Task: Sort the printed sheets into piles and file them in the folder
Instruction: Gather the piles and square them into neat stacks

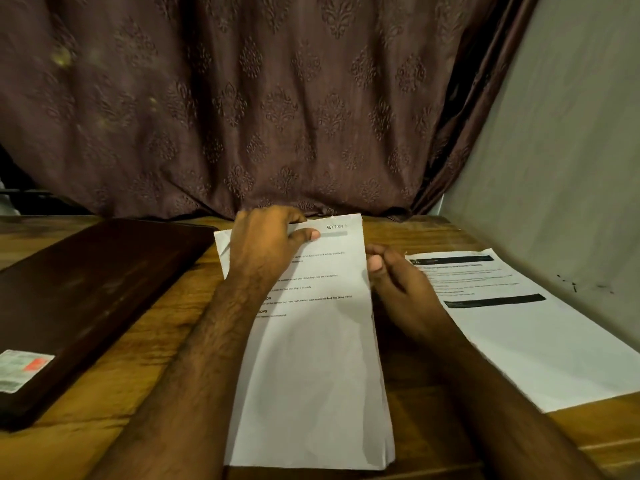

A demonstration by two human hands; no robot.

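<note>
The central stack of printed sheets (311, 358) is kept flat on the wooden worktop (166, 341); its far edge is gripped by the left hand (266, 244), thumb on the top page and fingers curled behind, probably so that the pile does not slide; at the stack's right edge the right hand (398, 282) is held with curled fingers pinching the top sheet's margin, seemingly to separate it. Right of the stack a second pile (519, 323) lies apart, likely already sorted; left of the stack the dark folder (86, 299) is lying closed, not yet used.
</note>
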